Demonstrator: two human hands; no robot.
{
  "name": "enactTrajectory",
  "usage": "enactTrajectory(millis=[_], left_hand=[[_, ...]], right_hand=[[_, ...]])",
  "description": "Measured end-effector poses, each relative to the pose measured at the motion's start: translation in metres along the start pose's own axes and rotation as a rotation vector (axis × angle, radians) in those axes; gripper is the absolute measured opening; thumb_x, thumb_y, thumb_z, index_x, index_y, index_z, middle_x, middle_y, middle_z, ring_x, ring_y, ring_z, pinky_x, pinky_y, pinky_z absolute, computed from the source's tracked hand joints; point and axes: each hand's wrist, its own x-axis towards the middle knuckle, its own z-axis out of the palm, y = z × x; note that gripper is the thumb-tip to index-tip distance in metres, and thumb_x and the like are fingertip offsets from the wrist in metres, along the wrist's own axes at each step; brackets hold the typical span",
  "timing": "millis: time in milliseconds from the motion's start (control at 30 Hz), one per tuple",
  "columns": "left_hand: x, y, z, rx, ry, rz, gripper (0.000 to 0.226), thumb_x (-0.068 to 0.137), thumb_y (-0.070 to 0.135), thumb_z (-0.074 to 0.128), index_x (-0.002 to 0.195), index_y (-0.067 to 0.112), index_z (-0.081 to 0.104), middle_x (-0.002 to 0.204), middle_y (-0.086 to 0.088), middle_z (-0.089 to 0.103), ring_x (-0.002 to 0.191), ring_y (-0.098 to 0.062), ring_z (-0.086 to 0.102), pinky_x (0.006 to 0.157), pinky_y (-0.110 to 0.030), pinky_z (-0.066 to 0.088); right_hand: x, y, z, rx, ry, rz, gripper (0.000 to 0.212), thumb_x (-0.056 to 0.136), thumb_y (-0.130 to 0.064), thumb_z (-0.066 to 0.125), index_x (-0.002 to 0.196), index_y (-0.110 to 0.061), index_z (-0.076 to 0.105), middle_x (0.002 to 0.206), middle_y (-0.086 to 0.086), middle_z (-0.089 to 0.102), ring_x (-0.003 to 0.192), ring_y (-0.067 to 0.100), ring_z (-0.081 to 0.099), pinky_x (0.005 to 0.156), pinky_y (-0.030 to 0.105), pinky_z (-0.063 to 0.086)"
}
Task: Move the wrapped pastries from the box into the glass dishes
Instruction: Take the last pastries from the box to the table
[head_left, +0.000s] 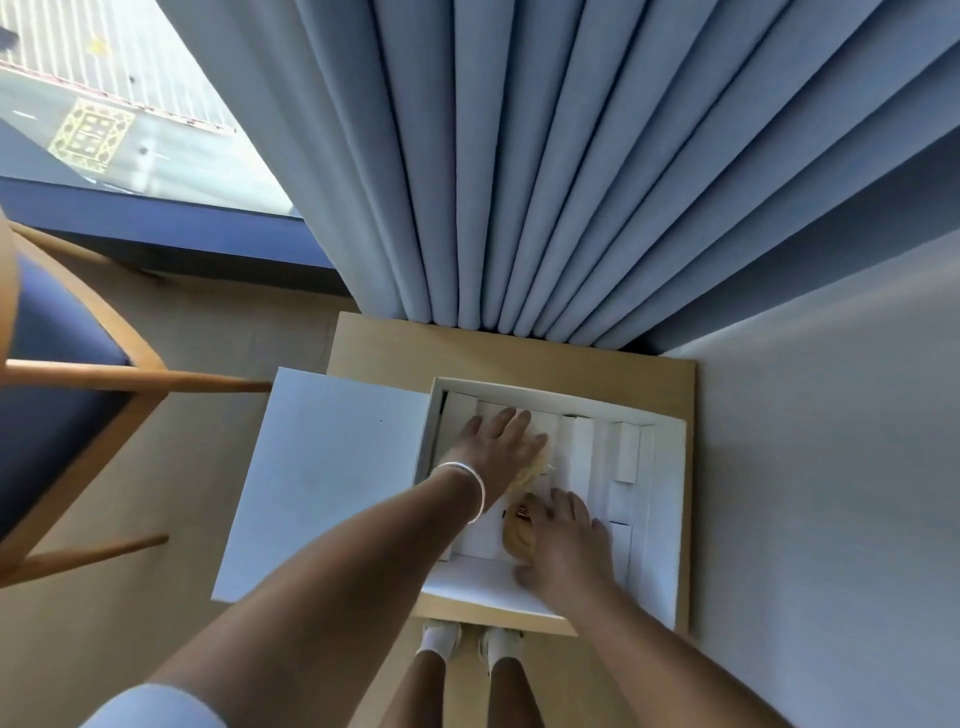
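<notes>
Left hand (501, 441): laid flat on straw-like filler at 11 o'clock in box (667, 519), grasp cannot be told | Right hand (563, 545): closed over pastry (517, 538) at box's 6 o'clock | Dishes: not seen | Risk: wrapper may be crushed by squeezing.

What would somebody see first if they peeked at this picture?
Two bare arms reach down into an open white box on a small wooden table. The left hand, with a silver bangle on its wrist, lies over something yellow, and the right hand rests on a round brown pastry. Behind hang big blue curtains.
</notes>
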Motion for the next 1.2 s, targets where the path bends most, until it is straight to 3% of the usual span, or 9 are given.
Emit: enactTrajectory(millis=[167,267,333,467,633,733,967,1067,1200], left_hand=[[0.026,0.017,0.009,-0.034,-0.018,0.024,0.089,0.088,0.016,0.059,0.152,0.018,-0.002,0.160,-0.012,-0.003,0.146,-0.032,-0.004,0.112,-0.051,0.022],[0.024,0.022,0.006,-0.090,-0.006,-0.046,0.086,0.080,0.016,0.069,0.147,0.014,0.015,0.151,-0.011,0.020,0.140,-0.033,0.016,0.099,-0.043,0.040],[0.015,0.022,-0.001,-0.126,-0.015,-0.079,0.085,0.071,0.011,0.076,0.138,0.015,0.026,0.140,-0.009,0.032,0.129,-0.030,0.030,0.087,-0.039,0.046],[-0.012,0.022,-0.029,-0.171,0.025,-0.076,0.081,0.068,0.012,0.078,0.133,0.016,0.029,0.128,-0.007,0.037,0.115,-0.027,0.039,0.079,-0.036,0.052],[-0.059,0.017,-0.088,-0.233,0.182,-0.111,0.075,0.072,0.011,0.074,0.133,0.017,0.030,0.131,-0.008,0.036,0.117,-0.028,0.038,0.087,-0.040,0.052],[-0.092,-0.001,-0.127,-0.250,0.309,-0.173,0.075,0.075,0.010,0.070,0.137,0.018,0.029,0.138,-0.007,0.033,0.122,-0.028,0.038,0.091,-0.039,0.050],[-0.182,-0.074,-0.192,-0.298,0.519,-0.381,0.083,0.075,0.019,0.074,0.141,0.021,0.023,0.151,0.000,0.024,0.132,-0.025,0.031,0.102,-0.039,0.044],[-0.230,-0.102,-0.199,-0.267,0.546,-0.514,0.089,0.074,0.021,0.074,0.144,0.021,0.019,0.154,0.000,0.022,0.133,-0.025,0.029,0.105,-0.038,0.040],[-0.301,-0.126,-0.185,-0.335,0.599,-0.716,0.087,0.073,0.029,0.078,0.139,0.027,0.021,0.152,0.003,0.022,0.132,-0.023,0.030,0.101,-0.037,0.045]], right_hand=[[0.015,0.001,0.011,-0.093,0.038,0.024,0.080,0.085,-0.031,0.068,0.150,-0.024,0.020,0.153,0.008,0.025,0.141,0.034,0.015,0.106,0.044,0.031],[0.011,0.004,0.007,-0.102,0.066,-0.013,0.068,0.086,-0.023,0.065,0.144,-0.020,0.030,0.140,0.008,0.040,0.127,0.029,0.034,0.094,0.039,0.036],[0.000,0.009,0.000,-0.095,0.059,-0.018,0.066,0.085,-0.025,0.065,0.142,-0.019,0.032,0.135,0.008,0.044,0.123,0.028,0.039,0.094,0.039,0.036],[-0.030,0.022,-0.025,-0.077,0.065,-0.001,0.072,0.084,-0.031,0.066,0.145,-0.020,0.030,0.135,0.007,0.044,0.123,0.028,0.040,0.098,0.038,0.036],[-0.072,0.023,-0.080,-0.042,0.146,0.020,0.078,0.080,-0.044,0.063,0.146,-0.023,0.028,0.134,0.002,0.046,0.121,0.023,0.045,0.094,0.034,0.040],[-0.094,0.013,-0.125,-0.042,0.233,0.018,0.078,0.079,-0.046,0.058,0.147,-0.024,0.027,0.135,0.001,0.046,0.122,0.022,0.045,0.099,0.035,0.038],[-0.125,-0.032,-0.238,-0.106,0.505,-0.048,0.056,0.078,-0.056,0.054,0.127,-0.031,0.041,0.127,-0.005,0.053,0.117,0.020,0.049,0.096,0.036,0.036],[-0.127,-0.063,-0.274,-0.156,0.591,-0.165,0.070,0.079,-0.072,0.047,0.133,-0.027,0.040,0.128,-0.001,0.053,0.118,0.023,0.049,0.098,0.038,0.036],[-0.120,-0.121,-0.298,-0.170,0.643,-0.343,0.086,0.077,-0.077,0.047,0.145,-0.025,0.032,0.136,-0.002,0.050,0.126,0.021,0.043,0.105,0.038,0.030]])
